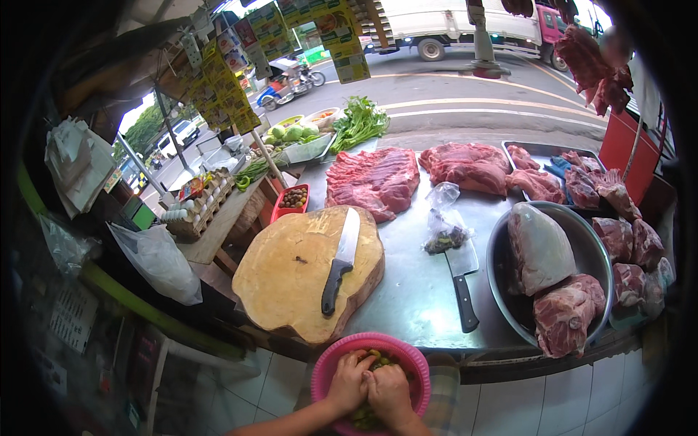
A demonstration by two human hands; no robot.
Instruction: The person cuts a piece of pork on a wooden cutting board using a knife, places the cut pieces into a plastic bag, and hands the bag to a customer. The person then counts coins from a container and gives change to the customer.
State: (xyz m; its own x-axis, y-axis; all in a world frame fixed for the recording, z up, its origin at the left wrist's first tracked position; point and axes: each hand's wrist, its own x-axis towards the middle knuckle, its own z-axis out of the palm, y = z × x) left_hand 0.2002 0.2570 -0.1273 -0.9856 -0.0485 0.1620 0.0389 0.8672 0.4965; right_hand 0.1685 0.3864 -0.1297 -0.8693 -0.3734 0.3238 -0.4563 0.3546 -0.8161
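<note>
A pink plastic basin [422, 369] with a scalloped rim sits low in front of me, below the edge of the metal counter. Small green and yellowish produce [363, 420], its kind not clear, lies inside it. My left hand [350, 381] and my right hand [391, 394] are together over the produce, fingers curled and thumbs close to each other. What they pinch between them is hidden. Beyond the basin, a black-handled knife [342, 265] lies on a thick round wooden chopping block [280, 254]. To its right, a cleaver [463, 287] rests on the metal counter [407, 291].
Raw meat slabs [374, 178] lie along the counter's far side. A large metal basin [496, 291] holding meat stands at the right, beside a meat tray [542, 149]. Egg trays [211, 203] and vegetables [360, 125] stand at the left. Sachet strips [218, 83] hang overhead.
</note>
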